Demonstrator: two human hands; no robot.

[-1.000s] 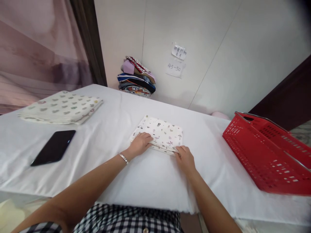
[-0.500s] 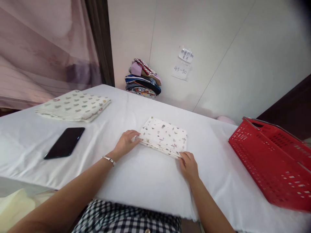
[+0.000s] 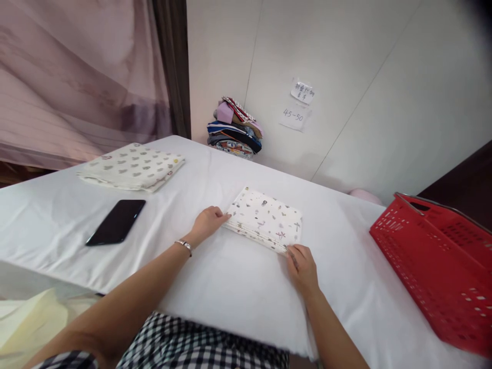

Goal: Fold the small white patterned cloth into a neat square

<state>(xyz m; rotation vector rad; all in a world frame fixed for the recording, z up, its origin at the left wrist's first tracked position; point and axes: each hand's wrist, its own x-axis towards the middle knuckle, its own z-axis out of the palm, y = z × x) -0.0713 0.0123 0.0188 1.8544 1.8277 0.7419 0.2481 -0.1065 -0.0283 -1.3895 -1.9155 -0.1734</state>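
Note:
A folded white cloth (image 3: 265,218) with small printed figures lies flat on the white-covered table in front of me, its layered edge towards me. At its near left corner my left hand (image 3: 209,223) pinches the layers between thumb and fingers. My right hand (image 3: 303,264) grips the near right corner, fingers closed on the edge. A second folded cloth (image 3: 132,166), cream with grey prints, rests farther back on the left, touched by neither hand.
A black phone (image 3: 116,222) lies on the tablecloth (image 3: 230,292) left of my left arm. On the right stands a red perforated basket (image 3: 426,266). Behind the table's far edge is a stack of folded fabrics (image 3: 235,130) against the wall, near paper signs (image 3: 294,117).
The whole view has shifted, so everything sits slightly farther right. Both hands remain at the cloth's near corners, with the fingers slightly readjusted; the cloth keeps its folded shape.

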